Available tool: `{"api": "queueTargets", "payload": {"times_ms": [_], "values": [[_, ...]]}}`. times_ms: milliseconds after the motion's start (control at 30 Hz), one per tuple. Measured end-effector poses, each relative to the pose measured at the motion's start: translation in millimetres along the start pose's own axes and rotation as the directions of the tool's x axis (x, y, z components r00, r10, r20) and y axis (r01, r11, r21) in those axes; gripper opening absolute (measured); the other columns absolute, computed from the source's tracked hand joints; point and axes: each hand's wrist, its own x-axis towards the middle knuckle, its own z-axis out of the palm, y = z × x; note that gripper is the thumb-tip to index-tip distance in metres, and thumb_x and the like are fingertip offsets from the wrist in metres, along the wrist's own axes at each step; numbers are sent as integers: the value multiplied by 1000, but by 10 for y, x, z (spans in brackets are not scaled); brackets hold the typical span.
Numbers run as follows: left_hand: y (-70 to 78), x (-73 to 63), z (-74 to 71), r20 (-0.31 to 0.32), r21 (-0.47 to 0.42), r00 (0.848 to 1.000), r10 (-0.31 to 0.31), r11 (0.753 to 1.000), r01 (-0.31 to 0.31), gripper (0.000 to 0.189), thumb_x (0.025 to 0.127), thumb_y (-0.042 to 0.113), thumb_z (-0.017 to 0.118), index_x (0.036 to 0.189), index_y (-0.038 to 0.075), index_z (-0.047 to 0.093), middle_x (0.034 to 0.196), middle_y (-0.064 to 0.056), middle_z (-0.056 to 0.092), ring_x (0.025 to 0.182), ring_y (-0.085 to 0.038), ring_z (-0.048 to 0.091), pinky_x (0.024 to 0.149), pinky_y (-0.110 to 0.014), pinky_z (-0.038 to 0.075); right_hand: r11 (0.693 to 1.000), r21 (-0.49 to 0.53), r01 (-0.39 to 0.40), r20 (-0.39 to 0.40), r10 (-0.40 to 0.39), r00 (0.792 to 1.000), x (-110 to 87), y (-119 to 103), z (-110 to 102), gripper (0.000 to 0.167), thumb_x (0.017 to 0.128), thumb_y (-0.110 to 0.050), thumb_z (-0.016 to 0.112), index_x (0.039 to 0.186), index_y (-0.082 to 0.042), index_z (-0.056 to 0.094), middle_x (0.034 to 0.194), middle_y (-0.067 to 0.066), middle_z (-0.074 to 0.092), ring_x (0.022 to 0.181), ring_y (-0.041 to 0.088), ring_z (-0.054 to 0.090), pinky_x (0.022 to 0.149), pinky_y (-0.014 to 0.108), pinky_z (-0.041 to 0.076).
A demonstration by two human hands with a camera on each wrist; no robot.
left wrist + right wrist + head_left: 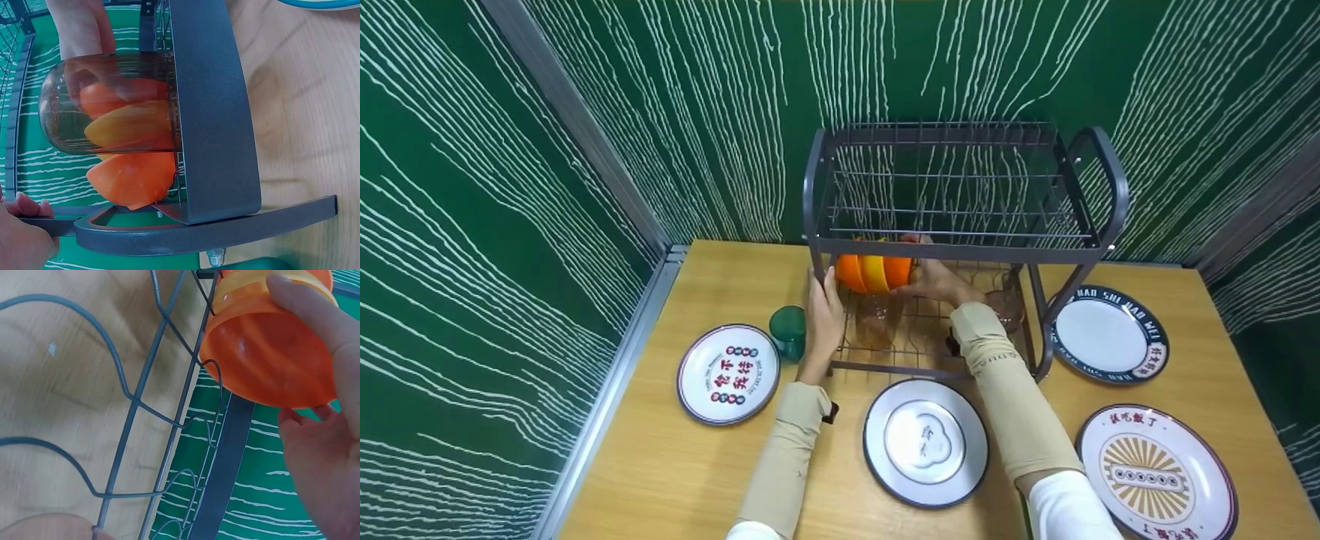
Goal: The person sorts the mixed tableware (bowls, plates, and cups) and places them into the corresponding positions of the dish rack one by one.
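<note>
Inside the lower tier of a dark metal dish rack [937,246], orange bowls [896,273] and a yellow bowl [873,274] stand on edge side by side. My right hand [939,282] reaches in under the upper tier and pinches the rightmost orange bowl [264,354], thumb on its outside and fingers at the rim. My left hand [825,315] grips the rack's left front post, its fingers [35,207] curled round the bar. A brown transparent glass [877,322] stands in front of the bowls and partly covers them in the left wrist view.
A second brownish glass [1005,309] sits at the rack's right side. A green cup [788,330] and a white plate [727,375] are left of the rack. Another plate [926,442] lies in front, with a dark-rimmed plate [1106,335] and a large patterned plate [1156,472] at right.
</note>
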Motion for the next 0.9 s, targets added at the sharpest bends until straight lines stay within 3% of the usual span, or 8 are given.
{"api": "queueTargets", "payload": {"times_ms": [200, 433, 667, 900], "values": [[2, 6, -6, -8, -6, 1000, 12, 1000, -12, 29, 114, 23, 38, 133, 4, 48, 110, -9, 57, 105, -21, 55, 98, -37, 51, 990, -133, 38, 2, -39, 999, 47, 21, 28, 87, 83, 6, 80, 154, -4, 30, 160, 26, 12, 148, 42, 23, 120, 57, 27], [-16, 6, -2, -8, 5, 1000, 23, 1000, -23, 29, 114, 22, 38, 132, 2, 49, 108, -10, 57, 104, -29, 57, 95, -38, 52, 977, -215, 18, 18, -15, 1000, 79, -10, 74, 90, 83, 8, 79, 157, -3, 28, 156, 27, 28, 143, 43, 34, 119, 58, 29], [-35, 2, -7, -3, 1, 999, 53, 999, -53, 29, 113, 18, 38, 135, 1, 47, 111, -13, 59, 107, -22, 58, 101, -40, 50, 926, -363, 104, 37, -98, 995, 95, -42, 104, 92, 76, 11, 82, 152, 6, 32, 158, 35, 28, 144, 51, 31, 118, 61, 29], [-6, 14, -10, -3, -6, 999, 43, 999, -43, 29, 114, 19, 38, 132, -1, 48, 107, -11, 57, 104, -23, 57, 100, -40, 51, 930, -367, -10, 42, 28, 999, 96, -142, 96, 96, 81, 6, 81, 160, -2, 27, 167, 25, 13, 151, 46, 20, 122, 61, 19]]}}
